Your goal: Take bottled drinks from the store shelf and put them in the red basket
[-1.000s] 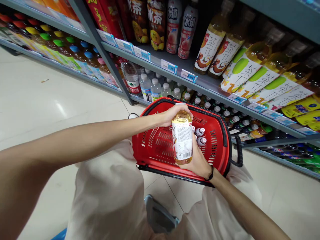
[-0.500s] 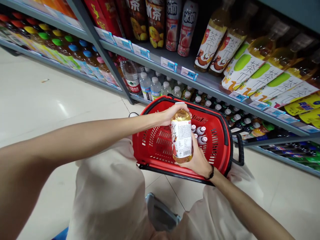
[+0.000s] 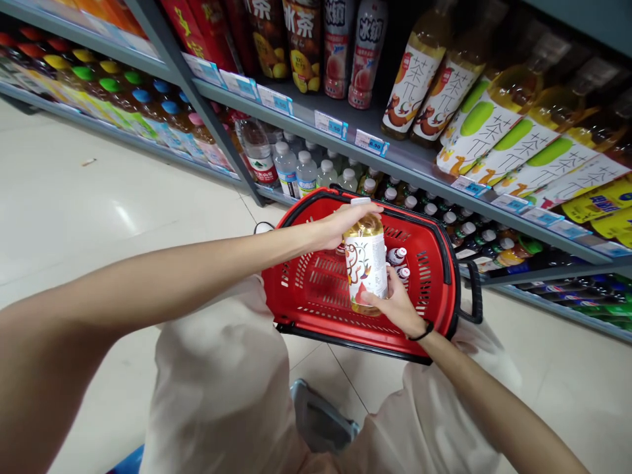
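Observation:
Above the red shopping basket (image 3: 326, 293) I hold a large clear tea bottle (image 3: 366, 260) upright, tilted slightly, with golden liquid, a white cap and a white label with a painted design. My left hand (image 3: 343, 222) is closed around its neck just below the cap, fingers reaching over the far side. Against the lower right side of the label, my right hand (image 3: 399, 304) grips the bottle, its thumb across the front. Several small bottles with white caps (image 3: 396, 255) lie in the basket behind it, partly hidden.
A shelf of drinks (image 3: 316, 108) runs along the far side, with more tea bottles (image 3: 413, 79) at right. Small capped bottles (image 3: 296, 168) stand on the lower shelf by the basket's far rim. My legs (image 3: 217, 382) are on the near side, over a tiled floor (image 3: 99, 197).
The bottle has turned in my hands, so its painted design faces me instead of the printed text and barcode. My right thumb now lies across the label's front.

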The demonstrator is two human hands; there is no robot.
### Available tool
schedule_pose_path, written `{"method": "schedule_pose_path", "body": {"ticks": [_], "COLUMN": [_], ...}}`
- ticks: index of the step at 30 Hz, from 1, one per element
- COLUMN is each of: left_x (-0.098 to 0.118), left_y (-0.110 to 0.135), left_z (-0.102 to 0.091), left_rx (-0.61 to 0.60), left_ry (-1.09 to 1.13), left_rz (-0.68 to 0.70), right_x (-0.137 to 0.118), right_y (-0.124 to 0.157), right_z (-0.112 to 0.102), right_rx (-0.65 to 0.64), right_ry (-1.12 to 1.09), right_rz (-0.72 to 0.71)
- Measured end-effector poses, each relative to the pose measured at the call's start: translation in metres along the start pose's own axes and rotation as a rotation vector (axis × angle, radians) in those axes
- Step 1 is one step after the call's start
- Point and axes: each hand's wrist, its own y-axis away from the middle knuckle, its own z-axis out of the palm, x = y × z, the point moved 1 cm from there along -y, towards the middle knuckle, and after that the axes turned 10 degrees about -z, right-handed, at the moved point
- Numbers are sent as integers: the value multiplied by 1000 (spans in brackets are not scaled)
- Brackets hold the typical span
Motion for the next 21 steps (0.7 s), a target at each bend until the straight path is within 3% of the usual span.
{"method": "schedule_pose_path", "body": {"ticks": [7,12,15,21], "left_x": [15,19,18,16], "left_y": [14,22,24,23], "left_z": [4,5,7,8], "left_rx": [-118,-218,-257,-207], "left_ry": [47,108,97,-22], "left_rz": [32,72,120,229], "right_x": [-23,-28,-36,-49], "right_y": [-2,-1,-1,-3], "right_z": [-5,-4,-4,-7], "right_rx": [-61,-191,-189,-250], "right_ry": [-294,-368,-393,-550], "right_rz": [66,189,237,289]}}
